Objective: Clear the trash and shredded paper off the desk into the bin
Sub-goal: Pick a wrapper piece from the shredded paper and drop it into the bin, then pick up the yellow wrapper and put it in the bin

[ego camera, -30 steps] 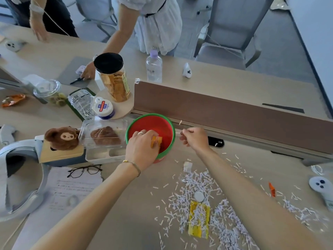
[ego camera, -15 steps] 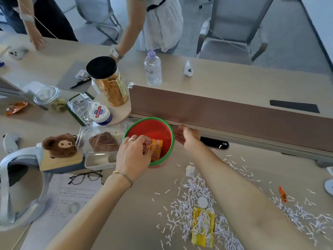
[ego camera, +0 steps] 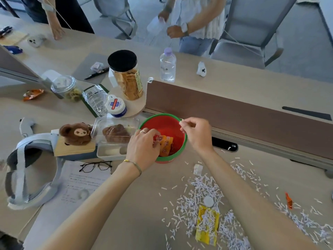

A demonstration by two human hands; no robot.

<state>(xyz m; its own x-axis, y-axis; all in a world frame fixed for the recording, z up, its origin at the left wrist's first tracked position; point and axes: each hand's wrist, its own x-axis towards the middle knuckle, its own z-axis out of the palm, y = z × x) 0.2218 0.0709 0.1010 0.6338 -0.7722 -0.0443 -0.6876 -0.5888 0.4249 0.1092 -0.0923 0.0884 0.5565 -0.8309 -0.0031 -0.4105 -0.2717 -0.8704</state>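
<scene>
A small red bin with a green rim (ego camera: 167, 116) stands on the desk against the brown divider. My left hand (ego camera: 143, 147) reaches over its near left rim, fingers closed on orange wrappers (ego camera: 166, 144) inside the bin. Over the bin's right rim, my right hand (ego camera: 197, 134) pinches a small white paper shred (ego camera: 181, 121) between its fingertips. White shredded paper (ego camera: 201, 193) lies scattered across the desk at the lower right. A yellow packet (ego camera: 207, 225), a white cap (ego camera: 208, 201) and a small orange wrapper (ego camera: 289, 200) lie among it.
Left of the bin are a clear food box (ego camera: 115, 132), a brown plush (ego camera: 75, 132), glasses (ego camera: 95, 166) on a printed sheet and a grey headset (ego camera: 23, 170). A snack jar (ego camera: 127, 74) and water bottle (ego camera: 168, 64) stand behind. Two people stand across the desk.
My right hand went from the divider's base to above the bin's right rim with a shred pinched. My left hand stayed at the bin with the orange wrappers.
</scene>
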